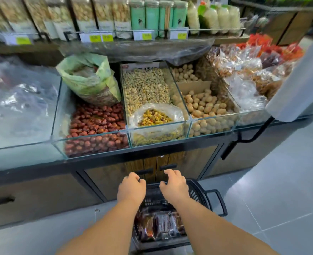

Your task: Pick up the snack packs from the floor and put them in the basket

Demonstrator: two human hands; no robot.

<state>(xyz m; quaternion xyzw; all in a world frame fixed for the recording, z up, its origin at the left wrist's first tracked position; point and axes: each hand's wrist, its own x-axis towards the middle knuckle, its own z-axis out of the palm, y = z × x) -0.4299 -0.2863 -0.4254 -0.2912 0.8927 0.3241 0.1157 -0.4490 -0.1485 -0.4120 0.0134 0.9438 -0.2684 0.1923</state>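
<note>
- My left hand (131,188) hangs over the far end of the black basket (198,193), fingers loosely curled down, gripping nothing I can see.
- Right hand (175,186) is just beside it, fingers half curled and slightly apart, so that's 2 empty hands.
- Dark snack packs (161,225) lie inside the basket, which sits on the grey floor (271,199).
</note>
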